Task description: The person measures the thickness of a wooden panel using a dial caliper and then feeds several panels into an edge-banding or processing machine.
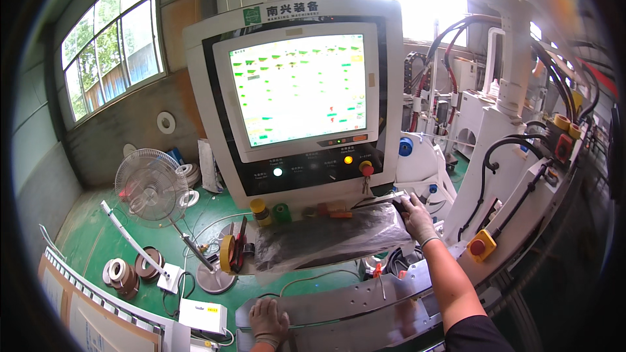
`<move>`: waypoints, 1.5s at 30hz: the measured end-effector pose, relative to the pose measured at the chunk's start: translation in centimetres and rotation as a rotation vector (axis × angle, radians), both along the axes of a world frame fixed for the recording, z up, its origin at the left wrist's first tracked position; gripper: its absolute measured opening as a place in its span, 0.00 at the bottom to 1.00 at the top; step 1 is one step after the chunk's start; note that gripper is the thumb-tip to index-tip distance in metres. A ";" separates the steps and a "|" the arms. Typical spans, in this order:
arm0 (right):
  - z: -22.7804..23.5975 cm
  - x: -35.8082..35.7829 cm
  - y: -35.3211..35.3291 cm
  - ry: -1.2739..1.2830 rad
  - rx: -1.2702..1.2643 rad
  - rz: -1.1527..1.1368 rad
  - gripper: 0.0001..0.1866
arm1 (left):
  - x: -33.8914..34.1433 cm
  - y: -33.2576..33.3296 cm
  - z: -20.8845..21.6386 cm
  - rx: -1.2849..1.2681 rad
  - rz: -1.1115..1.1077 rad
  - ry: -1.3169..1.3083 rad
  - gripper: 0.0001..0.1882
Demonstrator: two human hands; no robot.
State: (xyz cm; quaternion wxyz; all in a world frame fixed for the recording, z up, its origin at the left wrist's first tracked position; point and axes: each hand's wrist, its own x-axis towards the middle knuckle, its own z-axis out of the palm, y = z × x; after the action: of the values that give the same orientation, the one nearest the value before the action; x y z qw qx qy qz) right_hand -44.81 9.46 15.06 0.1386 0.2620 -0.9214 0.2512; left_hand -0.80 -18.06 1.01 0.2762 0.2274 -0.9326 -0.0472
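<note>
My left hand, in a grey glove, lies with its fingers extended on a grey metal rail at the lower middle. My right hand, also gloved, reaches to the right end of the tray under the control panel. Its fingers curl at a small dark object, whose kind I cannot make out. Beside it, clear plastic film covers a dark keyboard-shaped slab on the tray. Above stands the control panel with a lit screen, a glowing white button, a yellow button and a red knob with keys hanging below.
Yellow tape, a yellow-capped jar and a green roll sit at the tray's left. A fan and brown rolls stand on the green floor. At right, a machine carries a red stop button and black cables.
</note>
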 end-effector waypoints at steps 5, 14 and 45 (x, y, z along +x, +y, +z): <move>0.5 0.3 0.1 0.002 -0.004 0.008 0.28 | 0.0 0.0 0.2 -0.004 0.001 0.001 0.26; 0.7 0.4 0.0 0.007 -0.016 0.011 0.27 | 0.1 0.0 0.3 0.007 0.004 -0.003 0.26; 0.6 0.4 0.2 0.100 -0.100 0.102 0.25 | 0.1 0.1 0.4 -0.017 0.018 -0.024 0.27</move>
State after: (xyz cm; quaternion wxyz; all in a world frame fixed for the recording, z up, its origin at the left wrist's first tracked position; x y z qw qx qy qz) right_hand -44.40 9.69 15.64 0.1845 0.3136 -0.8851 0.2902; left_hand -0.70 -17.93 1.40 0.2672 0.2338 -0.9342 -0.0340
